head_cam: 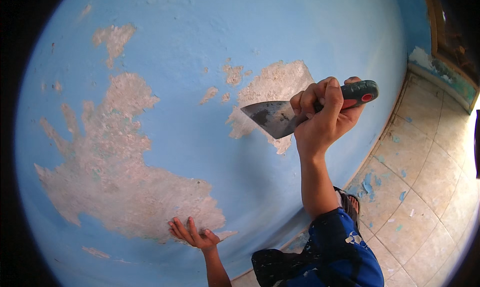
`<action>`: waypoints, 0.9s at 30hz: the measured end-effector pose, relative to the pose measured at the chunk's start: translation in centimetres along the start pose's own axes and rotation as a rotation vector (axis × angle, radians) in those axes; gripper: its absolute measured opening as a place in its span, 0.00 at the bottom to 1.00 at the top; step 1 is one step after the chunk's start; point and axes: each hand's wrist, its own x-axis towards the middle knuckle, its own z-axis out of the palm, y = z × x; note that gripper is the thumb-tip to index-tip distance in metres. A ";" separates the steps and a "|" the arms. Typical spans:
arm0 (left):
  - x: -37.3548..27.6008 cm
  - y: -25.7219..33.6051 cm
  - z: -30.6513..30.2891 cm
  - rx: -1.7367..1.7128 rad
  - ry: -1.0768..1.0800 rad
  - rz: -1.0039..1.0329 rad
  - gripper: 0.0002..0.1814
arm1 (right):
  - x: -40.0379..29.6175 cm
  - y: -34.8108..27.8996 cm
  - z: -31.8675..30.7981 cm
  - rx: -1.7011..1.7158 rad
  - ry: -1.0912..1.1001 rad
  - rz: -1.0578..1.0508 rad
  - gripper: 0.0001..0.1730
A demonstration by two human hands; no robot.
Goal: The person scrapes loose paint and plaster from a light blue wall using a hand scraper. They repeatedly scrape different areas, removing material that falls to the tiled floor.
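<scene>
My right hand [324, 110] grips a putty knife by its dark green and red handle [360, 92]. The broad metal blade [272, 116] points left and carries dark smudges. Behind the blade, a bare patch of plaster [277, 77] shows in the blue painted wall [187, 129]; whether the blade touches it I cannot tell. Lower down, my left hand [193, 234] rests with fingers apart against the bottom edge of a larger bare patch [123, 174]. It holds nothing.
Paint flakes [367, 184] are scattered over the tiled floor [423, 174] at the right. A sandaled foot [352, 204] stands beside the wall's base. A brown frame [433, 24] borders the upper right corner. Smaller bare spots [114, 39] mark the wall higher up.
</scene>
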 end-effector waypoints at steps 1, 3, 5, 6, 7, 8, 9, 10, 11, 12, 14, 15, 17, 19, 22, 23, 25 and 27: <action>0.0 0.1 0.1 0.003 -0.002 -0.001 0.29 | -0.3 0.2 0.0 -0.047 -0.044 0.013 0.09; 0.0 0.0 0.1 0.007 -0.010 0.000 0.29 | -1.4 1.0 0.0 -0.144 -0.126 0.037 0.09; 0.0 -0.4 -0.1 0.010 -0.007 0.011 0.29 | -0.5 0.5 -0.3 -0.080 -0.053 -0.014 0.10; 0.0 -0.2 -0.2 0.017 -0.002 0.010 0.29 | -0.1 0.3 -0.3 -0.044 -0.022 -0.035 0.10; 0.0 0.0 -0.1 0.008 -0.001 0.005 0.28 | -0.5 0.5 -0.2 -0.052 -0.066 -0.003 0.11; 0.0 0.3 0.0 0.000 0.000 0.000 0.28 | -1.2 0.7 0.1 -0.061 -0.110 0.029 0.11; 0.1 0.2 0.0 -0.010 -0.001 0.001 0.28 | -1.7 0.9 0.2 -0.070 -0.149 0.059 0.12; 0.2 0.1 0.0 -0.004 0.002 0.006 0.28 | -1.1 0.7 0.0 -0.042 -0.156 0.003 0.11; 0.2 -0.1 0.0 0.003 0.005 0.011 0.28 | -1.3 0.9 0.1 -0.054 -0.156 0.011 0.11; 0.4 -0.1 0.0 0.008 0.009 0.015 0.28 | -1.5 1.1 0.3 -0.066 -0.159 0.018 0.11; 0.5 0.4 0.1 -0.003 0.015 0.011 0.28 | -1.3 0.9 0.2 -0.065 -0.147 0.017 0.10; 0.4 0.4 0.0 -0.007 0.014 0.008 0.28 | -1.1 0.5 0.0 -0.053 -0.130 0.013 0.10; 0.0 -0.1 -0.2 0.003 0.000 0.011 0.28 | -1.0 0.0 -0.3 -0.030 -0.096 0.005 0.09; 0.3 0.0 0.0 0.002 0.006 0.010 0.28 | -1.4 0.7 0.1 -0.086 -0.159 -0.023 0.10; 0.5 0.1 0.1 -0.006 0.011 0.017 0.28 | -1.6 0.3 0.2 -0.086 -0.149 -0.009 0.12; 0.4 -0.2 -0.1 0.003 0.008 0.023 0.28 | -1.8 0.4 0.2 -0.092 -0.160 -0.010 0.11; 0.5 0.0 0.0 0.003 0.011 0.020 0.28 | -2.0 1.0 0.5 -0.100 -0.186 -0.011 0.11; 0.5 0.3 0.1 -0.014 0.011 0.006 0.28 | -2.1 0.5 0.9 -0.063 -0.157 0.020 0.10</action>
